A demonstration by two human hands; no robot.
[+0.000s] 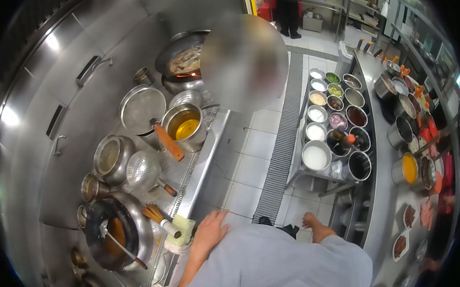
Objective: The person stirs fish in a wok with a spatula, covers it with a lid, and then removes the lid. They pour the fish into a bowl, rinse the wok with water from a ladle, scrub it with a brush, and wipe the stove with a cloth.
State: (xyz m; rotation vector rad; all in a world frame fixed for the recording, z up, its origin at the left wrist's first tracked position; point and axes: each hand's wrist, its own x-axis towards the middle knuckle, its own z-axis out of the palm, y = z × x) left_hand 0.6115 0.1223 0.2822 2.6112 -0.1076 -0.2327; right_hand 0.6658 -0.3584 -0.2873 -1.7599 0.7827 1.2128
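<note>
My left hand (211, 230) is by the front edge of the stove counter, fingers stretched out, nothing in it. Close to it, a pale green cloth (181, 230) lies on the edge with a bamboo brush (161, 220) resting over it. Left of these is a wok (96, 215) with some brown liquid, and a ladle (122, 246) leans inside it. My right hand (309, 221) hangs away from my body over the floor on the other side. Its fingers look loosely apart, and I see nothing in them.
On the stove counter (203, 178) stand a perforated skimmer (143, 171), a pot of yellow oil (186, 127) and a strainer (143, 109). A farther wok (184, 60) holds food above flame. At right are condiment tubs (316, 155). A person (287, 10) stands far back; a blur hides the middle.
</note>
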